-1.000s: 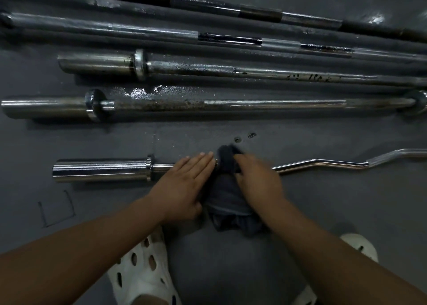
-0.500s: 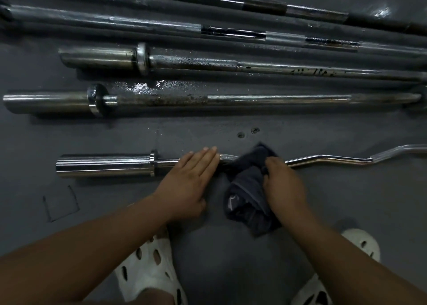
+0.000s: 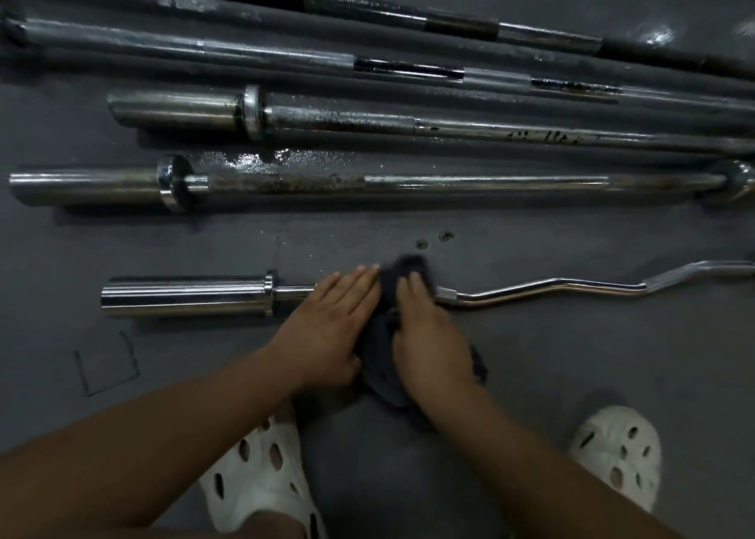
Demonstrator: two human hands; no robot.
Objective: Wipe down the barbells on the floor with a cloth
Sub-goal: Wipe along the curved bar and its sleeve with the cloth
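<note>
The right grip (image 3: 429,334) is closed on a dark cloth (image 3: 404,268), its fingers curled over the top of the bunched fabric and pressing it onto the shaft of the curl bar (image 3: 551,287). The rest of the cloth trails back under the palm towards the person. Just to its left, touching the cloth's edge, the left grip (image 3: 331,318) lies flat with straight fingers on the same shaft and holds nothing. The bar's thick sleeve (image 3: 184,295) lies left of that hand, and its bent chrome shaft runs off to the right. It rests on the grey floor (image 3: 572,375). Beyond it lie four straight barbells (image 3: 470,181), the nearest one rust-speckled beside a wet patch (image 3: 253,158). Two white clogs (image 3: 253,477) show below.
</note>
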